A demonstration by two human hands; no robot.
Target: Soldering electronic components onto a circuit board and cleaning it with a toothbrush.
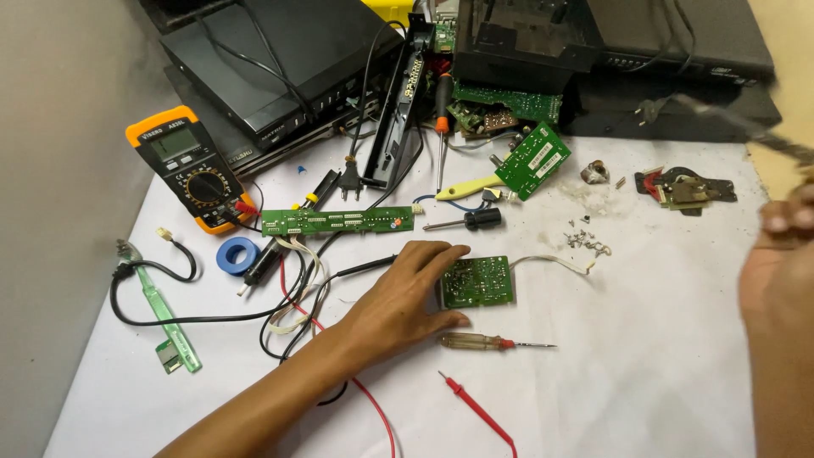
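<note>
While the left hand is lying flat with fingers spread, its fingertips are pressing the left edge of a small square green circuit board near the middle of the white-covered table. At the right edge, the right hand is showing blurred, fingers curled around a thin dark tool; whether it is gripping firmly cannot be told. A transparent amber-handled screwdriver is lying just in front of the board, with a red test probe nearer the front edge. A long narrow green circuit strip is lying behind the left hand, and an orange-cased multimeter is sitting toward the rear left corner.
</note>
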